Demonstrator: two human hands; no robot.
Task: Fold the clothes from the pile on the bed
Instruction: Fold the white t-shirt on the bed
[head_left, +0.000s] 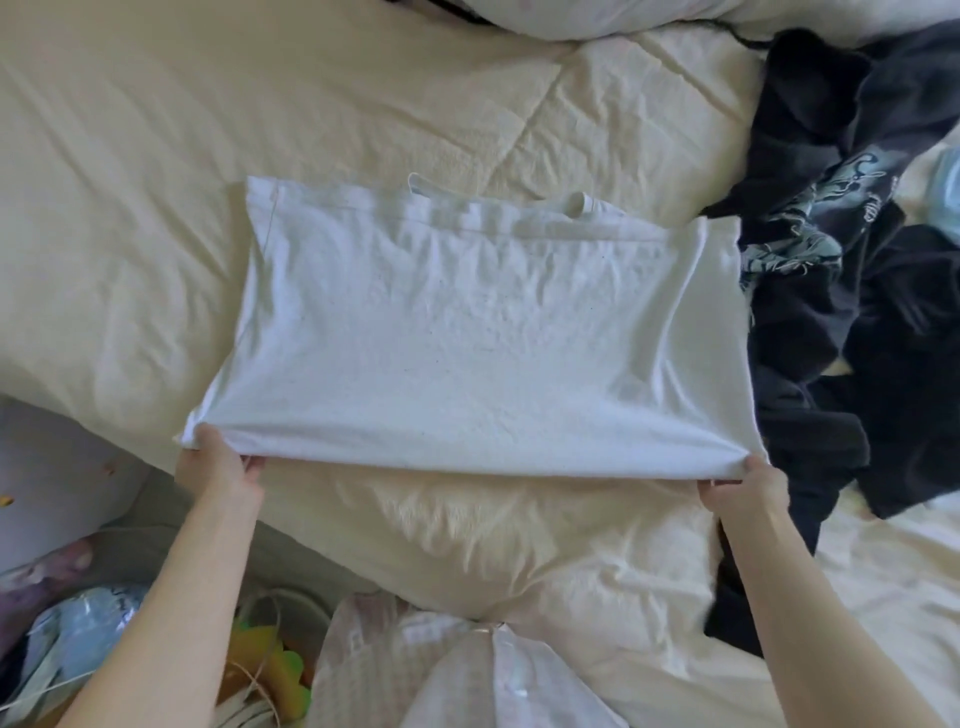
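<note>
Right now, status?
Left hand and right hand grip white shirt's near corners. Folded once. Dark pile alongside right.

Both arms are bare and reach forward from the bottom of the view, spread wide apart. The left hand (221, 460) is knuckles-up, fingers curled under and pinching a near corner of the white shirt (467, 332). The right hand (748, 486) mirrors it, gripping the opposite near corner, wrist pretty straight.
</note>
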